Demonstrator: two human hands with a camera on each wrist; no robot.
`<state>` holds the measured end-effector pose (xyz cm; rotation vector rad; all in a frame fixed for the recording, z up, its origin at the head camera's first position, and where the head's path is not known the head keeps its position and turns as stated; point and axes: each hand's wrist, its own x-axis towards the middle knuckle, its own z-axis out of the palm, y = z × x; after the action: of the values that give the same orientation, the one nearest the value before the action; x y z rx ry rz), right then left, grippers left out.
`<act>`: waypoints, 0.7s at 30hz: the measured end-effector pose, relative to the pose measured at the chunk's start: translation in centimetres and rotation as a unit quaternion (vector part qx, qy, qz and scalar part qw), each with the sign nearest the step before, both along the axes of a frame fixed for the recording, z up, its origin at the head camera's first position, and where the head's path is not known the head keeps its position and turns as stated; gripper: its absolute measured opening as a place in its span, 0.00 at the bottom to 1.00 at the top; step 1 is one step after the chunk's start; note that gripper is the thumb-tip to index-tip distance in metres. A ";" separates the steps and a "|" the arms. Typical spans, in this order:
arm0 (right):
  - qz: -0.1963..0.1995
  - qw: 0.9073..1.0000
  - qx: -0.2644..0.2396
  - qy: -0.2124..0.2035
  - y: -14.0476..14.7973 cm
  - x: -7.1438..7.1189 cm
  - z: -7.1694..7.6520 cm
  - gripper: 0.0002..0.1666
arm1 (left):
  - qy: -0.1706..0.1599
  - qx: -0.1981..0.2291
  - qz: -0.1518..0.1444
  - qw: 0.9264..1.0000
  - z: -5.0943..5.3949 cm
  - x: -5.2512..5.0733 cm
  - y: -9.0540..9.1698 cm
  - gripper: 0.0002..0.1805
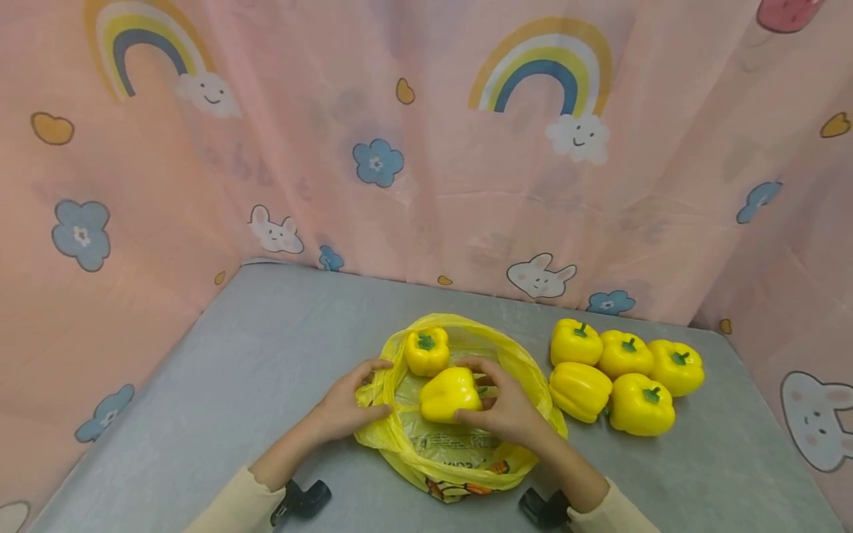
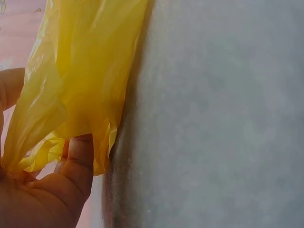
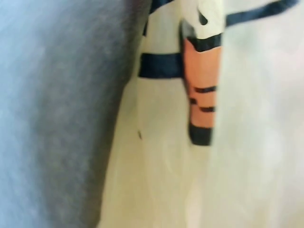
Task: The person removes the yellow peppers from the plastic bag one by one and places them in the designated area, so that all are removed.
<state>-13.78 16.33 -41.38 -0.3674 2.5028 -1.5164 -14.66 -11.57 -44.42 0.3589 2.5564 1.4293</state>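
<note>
A yellow plastic bag [image 1: 543, 370] stands with its mouth spread wide on the table. One yellow bell pepper [image 1: 427, 352] is inside, near the far left wall. My right hand [image 1: 509, 403] reaches in over the right rim and holds a second yellow bell pepper [image 1: 448, 396] by its stem end, lying on its side. At the left rim my left hand [image 1: 349, 400] pinches the plastic; the left wrist view shows the fingers [image 2: 80, 161] around a fold of the bag [image 2: 90, 71]. In the right wrist view only the bag's printed side [image 3: 161, 142] shows, with the hand hidden.
Right of the bag, several yellow bell peppers [image 1: 626, 355] sit close together on the grey table [image 1: 266, 340]. A pink patterned curtain [image 1: 440, 229] hangs behind the table and along its sides. Black wrist devices [image 1: 309, 500] are on both forearms.
</note>
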 end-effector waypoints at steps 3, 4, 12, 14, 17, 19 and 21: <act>-0.005 1.000 0.007 0.006 0.3 0.1 0.2 0.39 | 0.003 -0.001 -0.001 1.000 0.0 0.0 0.0 0.33; -0.004 1.000 0.009 0.013 0.4 0.2 0.2 0.40 | 0.003 -0.001 -0.001 1.000 0.0 0.0 0.0 0.33; -0.011 0.997 0.026 0.076 1.9 0.5 1.2 0.39 | 0.005 -0.008 0.002 1.000 0.0 0.0 0.0 0.33; -0.013 0.996 0.034 0.084 2.3 0.6 1.6 0.38 | 0.006 -0.007 0.002 1.000 0.0 0.0 0.0 0.33; -0.024 0.995 0.046 0.085 2.9 0.9 2.3 0.38 | 0.009 -0.007 0.000 1.000 -0.1 0.0 0.0 0.33; -0.031 0.994 0.049 0.095 3.4 1.0 2.8 0.37 | 0.010 -0.006 -0.001 1.000 -0.1 0.0 0.0 0.33; -0.042 0.991 0.058 0.109 3.9 1.1 3.2 0.36 | 0.011 -0.007 0.000 1.000 0.0 0.0 0.1 0.33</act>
<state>-12.70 20.19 -38.20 -0.4352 2.7928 -1.4217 -14.69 -11.49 -44.46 0.3752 2.5812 1.4145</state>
